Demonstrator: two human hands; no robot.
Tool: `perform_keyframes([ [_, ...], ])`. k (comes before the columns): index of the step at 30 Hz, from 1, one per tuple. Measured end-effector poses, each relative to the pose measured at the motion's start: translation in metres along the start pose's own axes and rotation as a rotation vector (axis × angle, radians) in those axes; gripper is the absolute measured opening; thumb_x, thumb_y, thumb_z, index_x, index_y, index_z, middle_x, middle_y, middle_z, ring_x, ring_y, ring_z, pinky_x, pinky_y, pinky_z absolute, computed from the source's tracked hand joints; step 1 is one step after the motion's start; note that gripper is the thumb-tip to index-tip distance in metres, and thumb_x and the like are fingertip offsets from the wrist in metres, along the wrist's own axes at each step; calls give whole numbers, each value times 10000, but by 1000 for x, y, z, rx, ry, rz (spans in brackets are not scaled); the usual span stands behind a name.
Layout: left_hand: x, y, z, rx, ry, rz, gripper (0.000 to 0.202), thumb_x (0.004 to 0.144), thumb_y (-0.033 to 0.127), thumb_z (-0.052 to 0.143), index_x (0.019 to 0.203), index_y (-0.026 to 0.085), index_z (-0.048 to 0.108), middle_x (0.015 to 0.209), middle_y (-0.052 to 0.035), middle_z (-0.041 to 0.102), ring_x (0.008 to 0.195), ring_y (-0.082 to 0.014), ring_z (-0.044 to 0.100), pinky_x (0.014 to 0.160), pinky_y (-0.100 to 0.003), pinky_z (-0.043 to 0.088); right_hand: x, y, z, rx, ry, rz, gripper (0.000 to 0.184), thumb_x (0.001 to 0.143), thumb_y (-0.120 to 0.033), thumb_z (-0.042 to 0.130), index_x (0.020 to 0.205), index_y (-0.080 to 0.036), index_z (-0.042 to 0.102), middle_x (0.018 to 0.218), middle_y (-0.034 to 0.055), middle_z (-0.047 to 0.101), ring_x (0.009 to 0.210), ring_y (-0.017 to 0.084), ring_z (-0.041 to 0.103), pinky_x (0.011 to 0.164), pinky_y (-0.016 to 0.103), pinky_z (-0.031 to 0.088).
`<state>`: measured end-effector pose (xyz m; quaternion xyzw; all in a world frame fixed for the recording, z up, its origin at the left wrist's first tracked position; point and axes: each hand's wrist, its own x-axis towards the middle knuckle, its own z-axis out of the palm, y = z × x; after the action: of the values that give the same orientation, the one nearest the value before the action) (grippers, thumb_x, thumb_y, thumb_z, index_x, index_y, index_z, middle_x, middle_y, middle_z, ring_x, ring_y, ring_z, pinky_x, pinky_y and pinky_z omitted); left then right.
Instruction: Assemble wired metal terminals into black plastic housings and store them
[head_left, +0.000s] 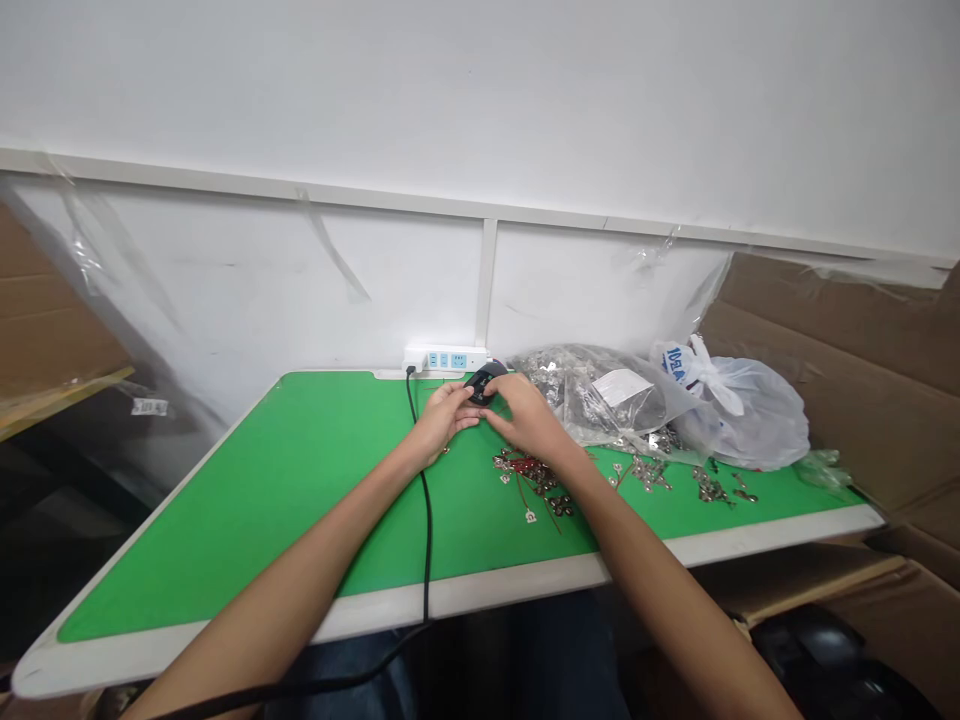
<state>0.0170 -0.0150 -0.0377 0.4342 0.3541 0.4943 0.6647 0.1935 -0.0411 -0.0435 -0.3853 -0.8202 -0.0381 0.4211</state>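
Surface: a white-edged table (322, 625) topped with a green mat (225, 500), set against a white wall (480, 100), fills the middle of the frame.

Left hand: the left hand (442, 420) is closed around the near side of a small black rounded device (484, 383), its fingers curled up against it.

Right hand: the right hand (529, 415) comes in from the other side, with its fingers bent over the device, so both hands appear to grasp it. This two-sided hold looks meant to steady the piece at the back of the mat, though the hands hide most of it and what it is cannot be told.

Beside the hands: a black cable (424, 510) leaves a plug in a white power strip (446, 359) at the wall and runs down past the left wrist, over the front edge. The strip's place at the wall seems chosen to keep it off the work area.

Metal parts: small metal fittings with red wires (529, 480) lie loose just below the right wrist, and more metal fittings (649, 470) are scattered to the right.

Bags: a clear plastic bag of metal parts (585, 395) and a white plastic bag (739, 405) with blue print sit at the back right, apparently pushed aside.

Surroundings: cardboard sheets (825, 380) line the right side, and clear plastic sheeting (97, 240) hangs at upper left.
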Motion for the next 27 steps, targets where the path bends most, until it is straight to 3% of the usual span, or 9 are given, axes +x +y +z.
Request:
perform_keyframes([
  [9,-5,5,4,-44,11,-16,118,884,169,703,857,162,588,646,-24,707,530,-116,692,525,-170,559,0,-1,1,-21,18,-65,130,994,-271,641,1099,-196,664,1067,110,740,1012,261,676,932,437,530],
  [19,-5,6,1,-55,-56,-30,140,860,221,735,846,152,614,704,-73,741,565,-131,705,554,-186,573,0,-1,-2,-105,11,-136,111,1028,-266,596,1087,-202,665,1067,110,753,1022,267,677,893,425,522],
  [24,-3,4,2,-50,-17,-40,207,877,272,774,837,154,609,640,-39,696,525,-124,680,514,-178,557,2,-5,-2,-165,-24,-191,148,1054,-272,539,1074,-192,663,1051,118,751,992,264,669,871,414,521],
  [27,-1,2,1,-58,11,-45,211,860,225,794,830,155,598,633,-14,676,491,-105,650,506,-175,556,4,-5,0,-177,-50,-230,188,1065,-264,498,1064,-183,669,1035,132,736,980,263,657,872,415,530],
])
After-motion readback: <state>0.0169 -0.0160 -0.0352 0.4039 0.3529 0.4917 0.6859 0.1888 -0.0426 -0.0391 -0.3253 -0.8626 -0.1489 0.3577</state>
